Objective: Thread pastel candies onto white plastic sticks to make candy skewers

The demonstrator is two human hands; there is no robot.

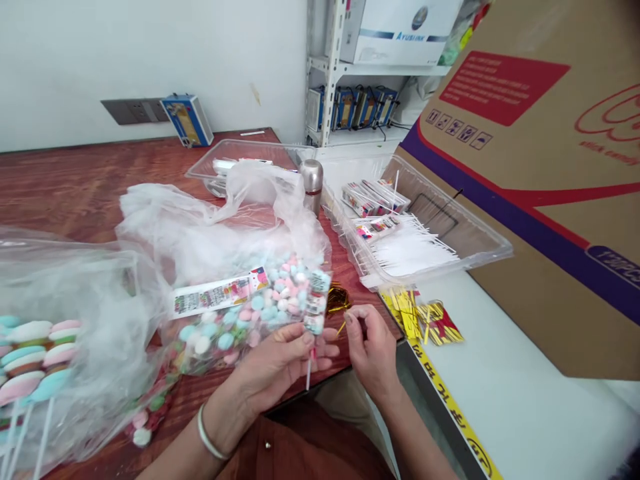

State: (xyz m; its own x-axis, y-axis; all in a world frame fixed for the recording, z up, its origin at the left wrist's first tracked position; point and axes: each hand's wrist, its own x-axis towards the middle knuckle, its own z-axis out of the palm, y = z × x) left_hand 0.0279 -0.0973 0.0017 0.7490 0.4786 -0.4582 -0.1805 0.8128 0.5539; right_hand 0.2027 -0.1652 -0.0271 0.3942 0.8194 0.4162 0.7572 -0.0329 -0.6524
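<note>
My left hand is closed on the white stick of a candy lollipop wrapped in a printed clear sleeve. It holds the lollipop upright just past the table's front edge. My right hand pinches a gold twist tie beside the lollipop's neck. More gold ties lie just behind it. A clear bag of pastel candy discs with a printed label strip rests behind my left hand.
A bag of finished lollipops lies at the left. A clear tray holds white sticks and printed sleeves. A steel flask, yellow tie packs and a large cardboard box stand around.
</note>
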